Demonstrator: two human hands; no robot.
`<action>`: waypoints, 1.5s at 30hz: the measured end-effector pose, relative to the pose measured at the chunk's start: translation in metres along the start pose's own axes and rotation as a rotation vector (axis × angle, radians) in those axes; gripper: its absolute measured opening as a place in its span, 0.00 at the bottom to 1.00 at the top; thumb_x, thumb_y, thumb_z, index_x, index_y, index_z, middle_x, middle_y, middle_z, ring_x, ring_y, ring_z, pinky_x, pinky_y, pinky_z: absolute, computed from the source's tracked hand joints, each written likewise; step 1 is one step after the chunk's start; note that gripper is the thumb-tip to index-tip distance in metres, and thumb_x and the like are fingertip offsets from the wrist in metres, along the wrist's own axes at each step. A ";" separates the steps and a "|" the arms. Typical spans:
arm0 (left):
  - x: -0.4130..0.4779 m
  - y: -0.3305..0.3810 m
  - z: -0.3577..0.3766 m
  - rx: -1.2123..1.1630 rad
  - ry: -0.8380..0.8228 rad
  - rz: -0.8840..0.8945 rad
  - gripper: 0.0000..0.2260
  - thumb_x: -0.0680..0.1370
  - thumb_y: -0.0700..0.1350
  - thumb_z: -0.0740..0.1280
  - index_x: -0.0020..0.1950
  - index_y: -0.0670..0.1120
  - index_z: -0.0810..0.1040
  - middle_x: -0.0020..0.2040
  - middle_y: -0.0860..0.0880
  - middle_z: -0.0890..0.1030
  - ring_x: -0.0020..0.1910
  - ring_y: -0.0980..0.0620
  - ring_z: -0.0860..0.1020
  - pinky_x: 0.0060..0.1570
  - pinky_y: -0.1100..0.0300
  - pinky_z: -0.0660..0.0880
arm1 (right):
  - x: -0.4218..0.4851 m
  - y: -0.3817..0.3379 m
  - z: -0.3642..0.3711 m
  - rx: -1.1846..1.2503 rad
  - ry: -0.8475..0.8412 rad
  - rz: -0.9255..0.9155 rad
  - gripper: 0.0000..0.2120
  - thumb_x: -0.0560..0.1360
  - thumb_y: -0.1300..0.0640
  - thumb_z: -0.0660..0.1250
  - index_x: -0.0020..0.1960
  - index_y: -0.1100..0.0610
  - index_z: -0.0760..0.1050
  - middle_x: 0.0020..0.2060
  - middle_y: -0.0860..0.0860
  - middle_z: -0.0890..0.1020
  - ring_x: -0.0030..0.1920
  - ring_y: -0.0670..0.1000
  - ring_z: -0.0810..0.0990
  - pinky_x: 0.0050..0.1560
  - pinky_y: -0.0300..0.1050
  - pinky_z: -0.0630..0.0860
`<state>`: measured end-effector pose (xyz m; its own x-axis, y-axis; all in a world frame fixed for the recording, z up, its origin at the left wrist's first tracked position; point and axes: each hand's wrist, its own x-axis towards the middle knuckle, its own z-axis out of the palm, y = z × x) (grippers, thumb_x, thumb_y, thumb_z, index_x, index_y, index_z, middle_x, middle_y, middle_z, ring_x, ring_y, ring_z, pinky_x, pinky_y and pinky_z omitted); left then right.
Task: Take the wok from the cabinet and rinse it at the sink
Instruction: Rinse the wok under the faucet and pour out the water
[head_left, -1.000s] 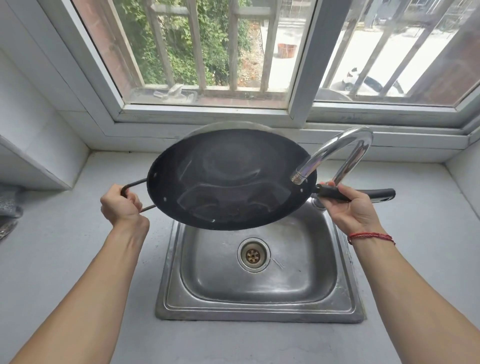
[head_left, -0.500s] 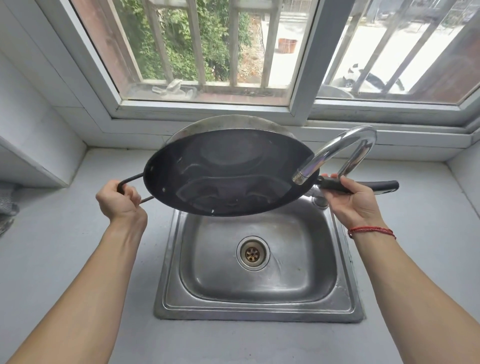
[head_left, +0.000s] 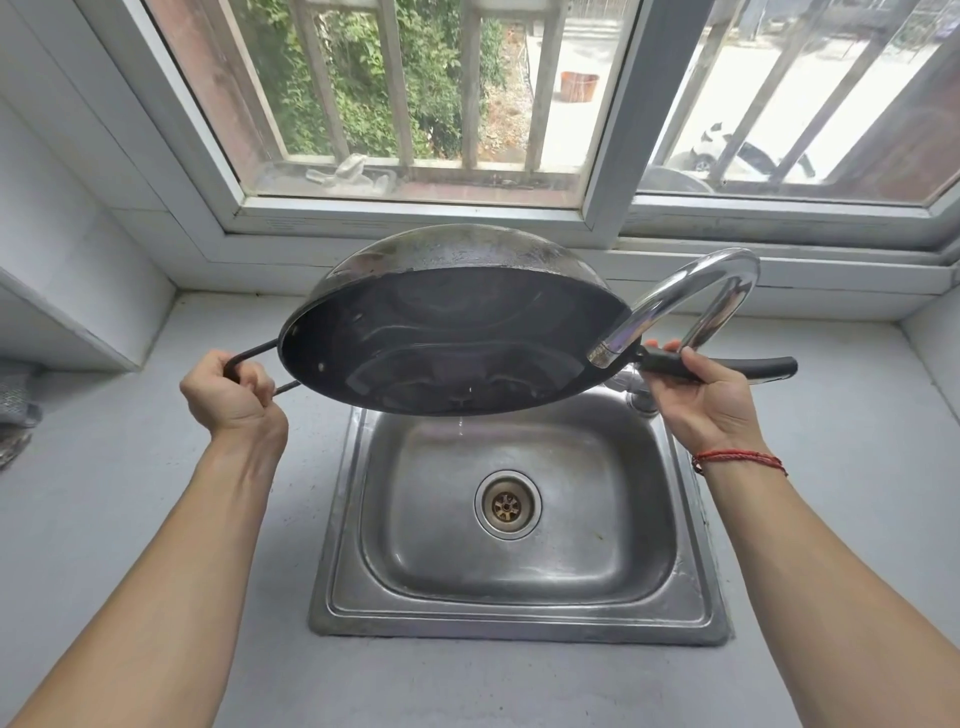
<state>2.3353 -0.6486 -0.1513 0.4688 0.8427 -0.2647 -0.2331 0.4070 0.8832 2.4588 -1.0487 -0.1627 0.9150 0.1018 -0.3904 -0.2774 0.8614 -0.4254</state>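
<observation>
1. A person holds the wok (head_left: 452, 343) in the air over the back of the steel sink (head_left: 519, 621), tipped so that its dark inside faces the camera and its far rim stands highest
2. The left hand (head_left: 228, 395) has its fingers curled tight round the wire loop handle (head_left: 257, 352); the right hand (head_left: 701, 402) is wrapped round the black long handle (head_left: 753, 366), close to the pan
3. The curved tap (head_left: 691, 296) ends just at the wok's right rim; no water shows at its spout, and none stands round the drain (head_left: 507, 504)
4. With the wok at the sink, the rinse looks to be the step in hand, and the tilt suggests draining
5. The next move would call for two firm grips, the low rim kept over the basin and off the counter (head_left: 130, 493), and care to clear the spout on the right
</observation>
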 end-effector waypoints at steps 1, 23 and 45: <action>0.000 0.000 0.000 -0.002 0.001 0.000 0.18 0.72 0.34 0.52 0.24 0.49 0.56 0.20 0.51 0.56 0.24 0.51 0.53 0.29 0.58 0.52 | 0.000 0.000 0.000 -0.002 -0.002 0.000 0.40 0.36 0.74 0.82 0.45 0.64 0.72 0.35 0.57 0.80 0.37 0.57 0.85 0.59 0.60 0.75; -0.007 -0.009 -0.018 0.050 0.063 -0.020 0.16 0.70 0.35 0.53 0.25 0.49 0.55 0.21 0.51 0.56 0.25 0.51 0.52 0.32 0.57 0.52 | -0.001 0.009 -0.012 -0.056 0.052 0.040 0.43 0.34 0.72 0.82 0.48 0.64 0.72 0.39 0.58 0.79 0.53 0.58 0.80 0.55 0.58 0.78; -0.041 0.012 -0.046 0.253 0.158 -0.105 0.09 0.71 0.45 0.63 0.32 0.48 0.67 0.26 0.53 0.70 0.24 0.55 0.61 0.25 0.61 0.55 | -0.039 0.025 -0.017 -0.341 0.248 0.089 0.02 0.78 0.67 0.63 0.50 0.63 0.73 0.47 0.58 0.79 0.54 0.55 0.80 0.60 0.62 0.75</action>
<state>2.2741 -0.6623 -0.1481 0.3359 0.8530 -0.3994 0.0384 0.4113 0.9107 2.4110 -1.0396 -0.1721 0.7965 0.0099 -0.6046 -0.4714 0.6363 -0.6106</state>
